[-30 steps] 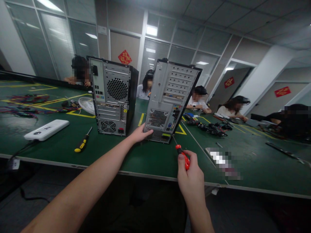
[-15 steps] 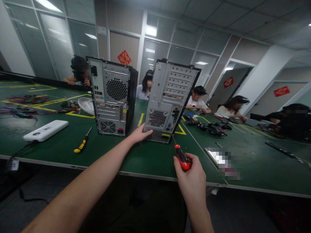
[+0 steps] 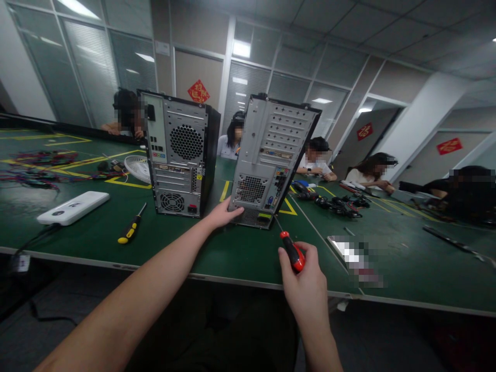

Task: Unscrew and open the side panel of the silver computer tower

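Observation:
Two desktop computer towers stand with their rear panels facing me. My left hand (image 3: 223, 213) grips the lower left edge of the right computer tower (image 3: 253, 129), thumb on the back panel and the other fingers hidden behind the side. In my right hand (image 3: 306, 274) is a red and black screwdriver (image 3: 293, 251), held by its handle. Its shaft points up and to the left, the tip by the tower's lower right corner; whether it touches a screw cannot be made out. The left computer tower (image 3: 182, 155) is upright beside it, untouched.
A yellow and black screwdriver (image 3: 130, 230) and a white power bank (image 3: 73, 208) with a cable lie at left. Bundled black cables (image 3: 337, 204) and a blurred-out flat device (image 3: 354, 258) lie at right. Several people sit across the green table (image 3: 240, 258).
My right hand and the screwdriver handle have shifted very slightly to the right. The left hand and both towers stay in place.

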Demonstrator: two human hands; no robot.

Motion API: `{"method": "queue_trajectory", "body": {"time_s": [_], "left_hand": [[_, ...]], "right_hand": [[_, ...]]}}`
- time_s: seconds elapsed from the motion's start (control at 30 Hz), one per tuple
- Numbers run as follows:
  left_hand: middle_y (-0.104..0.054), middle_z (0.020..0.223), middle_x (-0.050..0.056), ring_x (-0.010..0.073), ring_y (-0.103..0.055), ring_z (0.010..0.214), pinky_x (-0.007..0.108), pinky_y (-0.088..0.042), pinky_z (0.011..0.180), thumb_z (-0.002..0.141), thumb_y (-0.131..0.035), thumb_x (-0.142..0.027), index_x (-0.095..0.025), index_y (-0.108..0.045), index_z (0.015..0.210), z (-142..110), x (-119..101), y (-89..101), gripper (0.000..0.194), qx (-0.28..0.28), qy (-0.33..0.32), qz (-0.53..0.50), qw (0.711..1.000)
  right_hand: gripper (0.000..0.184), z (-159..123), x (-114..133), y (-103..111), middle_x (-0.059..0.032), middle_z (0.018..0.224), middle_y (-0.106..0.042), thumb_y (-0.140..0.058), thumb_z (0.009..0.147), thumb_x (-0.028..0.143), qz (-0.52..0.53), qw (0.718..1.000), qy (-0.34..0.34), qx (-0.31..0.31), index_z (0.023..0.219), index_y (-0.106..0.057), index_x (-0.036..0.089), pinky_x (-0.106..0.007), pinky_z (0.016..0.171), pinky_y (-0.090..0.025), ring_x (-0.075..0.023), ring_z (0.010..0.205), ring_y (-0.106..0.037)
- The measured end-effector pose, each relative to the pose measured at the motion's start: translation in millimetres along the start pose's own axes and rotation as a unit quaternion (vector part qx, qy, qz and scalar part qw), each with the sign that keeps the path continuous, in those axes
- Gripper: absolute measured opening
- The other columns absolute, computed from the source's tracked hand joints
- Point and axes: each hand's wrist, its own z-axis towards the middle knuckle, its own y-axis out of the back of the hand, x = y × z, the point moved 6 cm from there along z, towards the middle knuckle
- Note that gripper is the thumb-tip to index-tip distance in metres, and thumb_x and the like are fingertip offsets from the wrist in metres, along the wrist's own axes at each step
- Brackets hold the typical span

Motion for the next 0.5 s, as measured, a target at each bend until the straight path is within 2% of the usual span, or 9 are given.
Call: {"method": "queue_trajectory", "body": {"time_s": [0.07,0.17,0.33,0.5], "left_hand": [[-0.065,0.149,0.009,0.032,-0.059,0.14,0.046,-0.044,0.122,0.088,-0.067,-0.063,-0.024,-0.055,0.151,0.3,-0.4,-0.5,0.075,0.003,-0.002,-0.002,1.0],[-0.067,0.147,0.01,0.0317,-0.061,0.138,0.046,-0.044,0.122,0.087,-0.067,-0.061,-0.023,-0.056,0.149,0.2,-2.1,-0.5,0.074,-0.002,0.002,-0.002,1.0],[-0.069,0.144,0.009,0.0318,-0.062,0.137,0.046,-0.045,0.121,0.085,-0.07,-0.06,-0.023,-0.059,0.146,0.2,-2.5,-0.3,0.072,-0.009,0.005,-0.008,1.0],[-0.067,0.147,0.01,0.0319,-0.061,0.138,0.046,-0.045,0.121,0.086,-0.068,-0.063,-0.024,-0.057,0.149,0.6,0.8,0.2,0.075,-0.008,0.0,0.001,1.0]], "right_hand": [[0.054,0.1,0.8,0.4,-0.0102,0.091,-0.074,-0.044,0.095,0.071,-0.005,1.0,-0.015,0.001,0.116,-0.059,0.023,-0.036,0.071,-0.048,-0.0313,0.081,-0.07],[0.056,0.0,2.1,1.7,-0.0127,0.093,-0.074,-0.035,0.098,0.07,-0.013,1.0,-0.02,-0.009,0.116,-0.058,0.022,-0.038,0.071,-0.047,-0.0325,0.082,-0.07],[0.054,0.2,-1.8,2.0,-0.0138,0.097,-0.073,-0.049,0.092,0.066,-0.028,0.999,-0.004,-0.039,0.118,-0.058,0.02,-0.038,0.072,-0.048,-0.032,0.082,-0.069],[0.05,0.8,-4.7,2.0,-0.0147,0.102,-0.072,-0.058,0.09,0.062,-0.007,0.998,0.031,-0.061,0.114,-0.063,0.018,-0.041,0.082,-0.051,-0.0305,0.089,-0.068]]}}
